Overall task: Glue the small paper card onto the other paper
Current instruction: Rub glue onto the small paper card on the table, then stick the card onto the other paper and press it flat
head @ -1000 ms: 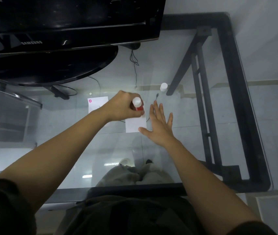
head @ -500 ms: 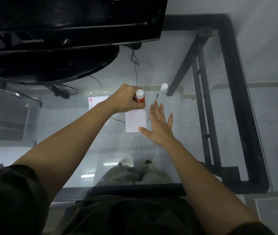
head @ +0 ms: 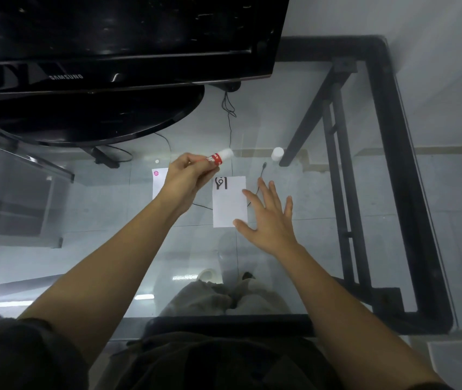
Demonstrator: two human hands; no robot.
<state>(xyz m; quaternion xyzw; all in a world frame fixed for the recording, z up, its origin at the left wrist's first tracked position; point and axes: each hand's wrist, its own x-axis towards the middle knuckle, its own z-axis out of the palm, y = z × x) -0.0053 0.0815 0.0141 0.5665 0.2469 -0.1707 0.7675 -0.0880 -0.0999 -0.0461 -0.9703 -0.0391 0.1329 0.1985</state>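
A white paper card (head: 229, 205) with a black mark at its top left lies flat on the glass table. My right hand (head: 269, 218) rests open on its right edge, fingers spread. My left hand (head: 186, 178) holds a red and white glue stick (head: 220, 157) tilted up and to the right, lifted off the card, above its top left corner. A second white paper (head: 159, 181) with a pink dot lies further left, partly hidden by my left hand. The glue stick's white cap (head: 277, 153) stands behind the card to the right.
A black monitor (head: 111, 38) on a round base (head: 94, 116) fills the back left. The table's black frame (head: 393, 164) runs along the right and front edges. A thin cable (head: 260, 175) lies by the card.
My left hand has lifted the glue stick off the card's top and tilted it, uncovering the black mark. My right hand stays on the card's edge.
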